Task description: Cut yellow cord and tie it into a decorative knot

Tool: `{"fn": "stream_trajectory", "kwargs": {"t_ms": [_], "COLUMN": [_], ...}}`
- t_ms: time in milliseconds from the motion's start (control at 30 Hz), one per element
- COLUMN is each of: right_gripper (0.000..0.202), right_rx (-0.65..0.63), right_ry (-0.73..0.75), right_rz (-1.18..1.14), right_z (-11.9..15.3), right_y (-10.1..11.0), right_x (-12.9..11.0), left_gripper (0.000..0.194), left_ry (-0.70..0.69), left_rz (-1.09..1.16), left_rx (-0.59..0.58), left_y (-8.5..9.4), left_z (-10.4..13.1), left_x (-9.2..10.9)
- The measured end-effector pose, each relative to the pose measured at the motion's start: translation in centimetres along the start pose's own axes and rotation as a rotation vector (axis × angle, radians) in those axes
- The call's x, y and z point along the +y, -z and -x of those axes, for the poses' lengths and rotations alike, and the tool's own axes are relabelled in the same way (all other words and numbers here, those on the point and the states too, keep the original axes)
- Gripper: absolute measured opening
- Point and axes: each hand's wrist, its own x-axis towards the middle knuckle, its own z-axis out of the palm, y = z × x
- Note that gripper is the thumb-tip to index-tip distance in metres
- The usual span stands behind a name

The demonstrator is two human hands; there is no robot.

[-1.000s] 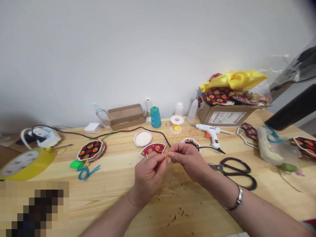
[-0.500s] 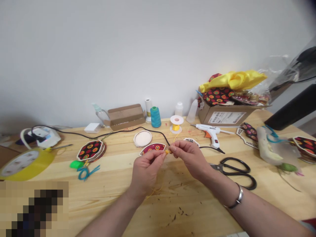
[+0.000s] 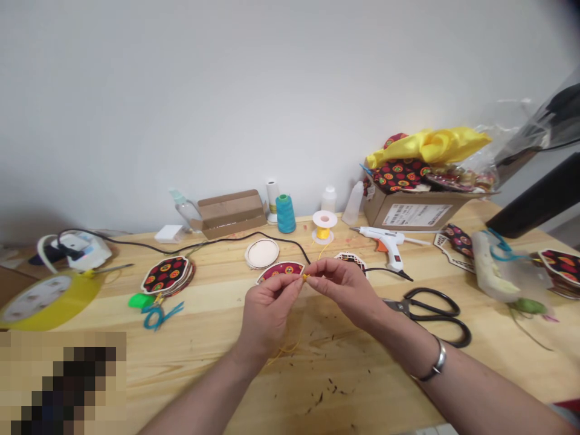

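My left hand [image 3: 270, 308] and my right hand [image 3: 347, 289] meet over the middle of the table, each pinching the yellow cord [image 3: 306, 278] between thumb and forefinger. A small knot or bunch of the cord shows between the fingertips. Loose cord hangs below onto the wood, and another stretch runs up to the white spool [image 3: 324, 220] of yellow cord. Just behind my fingers lies a dark red patterned piece [image 3: 283, 271], partly covered by my left hand. A white latticed piece [image 3: 351, 260] is partly hidden behind my right hand.
Black-handled scissors [image 3: 430, 311] and a white glue gun [image 3: 383, 241] lie right of my hands. A black cable [image 3: 217, 241] crosses the back. Farther out are a teal thread cone [image 3: 285, 214], a full cardboard box [image 3: 408, 211], patterned pieces [image 3: 167, 275] and yellow tape [image 3: 77, 302].
My right hand has shifted slightly left, and its fingertips now sit closer to those of my left hand on the yellow cord.
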Motion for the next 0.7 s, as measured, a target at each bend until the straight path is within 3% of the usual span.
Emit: {"fn": "stream_trajectory", "kwargs": {"t_ms": [700], "right_gripper": [0.016], "right_rx": [0.019], "right_ry": [-0.015], "right_rz": [0.039], "right_z": [-0.25], "right_y": [0.18], "right_x": [0.44], "left_gripper": [0.015], "left_ry": [-0.058], "left_rz": [-0.097], "left_rx": [0.032], "left_y": [-0.24], "left_z": [0.26], "left_x": [0.51]}}
